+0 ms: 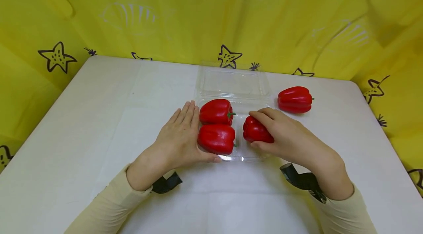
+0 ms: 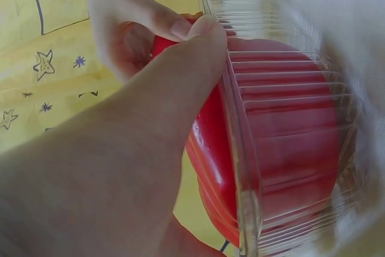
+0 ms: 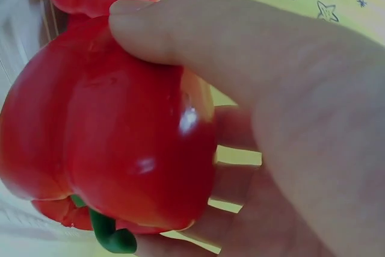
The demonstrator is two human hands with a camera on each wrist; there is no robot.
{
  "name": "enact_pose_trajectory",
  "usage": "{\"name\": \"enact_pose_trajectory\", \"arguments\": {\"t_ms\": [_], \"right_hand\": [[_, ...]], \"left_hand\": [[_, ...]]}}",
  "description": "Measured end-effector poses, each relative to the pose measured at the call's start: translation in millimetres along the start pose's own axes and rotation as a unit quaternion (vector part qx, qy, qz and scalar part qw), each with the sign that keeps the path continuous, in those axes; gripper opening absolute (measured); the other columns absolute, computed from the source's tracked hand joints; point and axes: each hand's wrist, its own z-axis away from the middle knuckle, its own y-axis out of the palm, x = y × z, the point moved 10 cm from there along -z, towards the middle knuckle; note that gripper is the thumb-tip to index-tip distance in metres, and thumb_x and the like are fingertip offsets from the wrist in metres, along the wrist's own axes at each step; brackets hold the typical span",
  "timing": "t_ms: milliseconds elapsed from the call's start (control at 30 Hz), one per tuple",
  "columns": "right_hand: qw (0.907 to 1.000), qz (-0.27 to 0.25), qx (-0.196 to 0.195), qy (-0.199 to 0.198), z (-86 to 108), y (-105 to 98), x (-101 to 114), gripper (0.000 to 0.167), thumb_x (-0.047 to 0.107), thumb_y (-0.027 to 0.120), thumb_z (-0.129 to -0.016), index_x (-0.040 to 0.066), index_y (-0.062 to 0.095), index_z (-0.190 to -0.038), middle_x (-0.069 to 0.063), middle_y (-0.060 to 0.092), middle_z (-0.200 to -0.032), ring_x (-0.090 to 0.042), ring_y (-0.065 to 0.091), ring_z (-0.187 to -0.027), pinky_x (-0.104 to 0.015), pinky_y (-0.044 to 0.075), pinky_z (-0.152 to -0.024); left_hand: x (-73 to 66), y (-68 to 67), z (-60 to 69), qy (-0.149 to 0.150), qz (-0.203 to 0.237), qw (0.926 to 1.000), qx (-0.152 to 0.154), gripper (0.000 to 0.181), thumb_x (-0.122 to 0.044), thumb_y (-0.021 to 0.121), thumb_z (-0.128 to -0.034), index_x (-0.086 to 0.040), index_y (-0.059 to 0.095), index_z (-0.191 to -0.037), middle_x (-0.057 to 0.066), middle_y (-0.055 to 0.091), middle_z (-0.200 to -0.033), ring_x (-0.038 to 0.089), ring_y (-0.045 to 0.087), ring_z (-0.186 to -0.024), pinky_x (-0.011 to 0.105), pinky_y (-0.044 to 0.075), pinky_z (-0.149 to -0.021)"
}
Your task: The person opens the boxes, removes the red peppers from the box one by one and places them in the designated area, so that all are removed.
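Observation:
A clear plastic clamshell box lies on the table, its lid folded back flat towards the curtain. Two red bell peppers sit in its left half, a rear one and a front one, stems pointing right. My left hand lies along the box's left side with straight fingers, the thumb at the front rim. In my right hand another red bell pepper is gripped between thumb and fingers, over the box's right half. The right wrist view shows that pepper's green stem.
One more red bell pepper lies on the white table, to the right of the lid. Behind the table's far edge hangs a yellow curtain with starfish and fish prints. Dark straps are on both wrists.

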Motion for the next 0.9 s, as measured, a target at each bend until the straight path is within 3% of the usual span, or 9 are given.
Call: {"name": "enact_pose_trajectory", "arguments": {"t_ms": [333,600,900], "right_hand": [[0.9988,0.004,-0.048,-0.012,7.4,-24.6,-3.6,0.069,0.026,0.082,-0.081,0.006,0.051,-0.14,-0.014,0.057,-0.131,-0.033,0.059,-0.115,-0.053,0.059,-0.084],[0.9978,0.001,-0.064,0.015,13.5,-36.3,-16.1,0.073,0.025,0.083,-0.08,0.007,0.049,-0.143,-0.02,0.052,-0.137,-0.04,0.055,-0.117,-0.06,0.057,-0.081],[0.9919,-0.003,-0.122,0.036,24.8,-53.3,-32.6,0.072,0.02,0.084,-0.078,0.007,0.051,-0.141,-0.016,0.053,-0.134,-0.038,0.055,-0.114,-0.062,0.057,-0.08]], "left_hand": [[0.8,-0.3,-0.3,-0.001,0.006,1.0,0.002,0.134,-0.085,0.064,-0.0672,0.005,0.018,-0.155,0.022,0.016,-0.164,0.037,0.012,-0.154,0.05,0.019,-0.124],[1.1,-1.4,0.1,0.001,0.01,0.9999,-0.007,0.133,-0.083,0.065,-0.0674,0.006,0.019,-0.155,0.023,0.018,-0.164,0.038,0.014,-0.154,0.051,0.021,-0.124],[-1.7,-0.8,-0.2,0.007,0.003,1.0,-0.005,0.133,-0.082,0.066,-0.0676,0.007,0.02,-0.154,0.024,0.018,-0.163,0.039,0.014,-0.153,0.051,0.022,-0.124]]}}
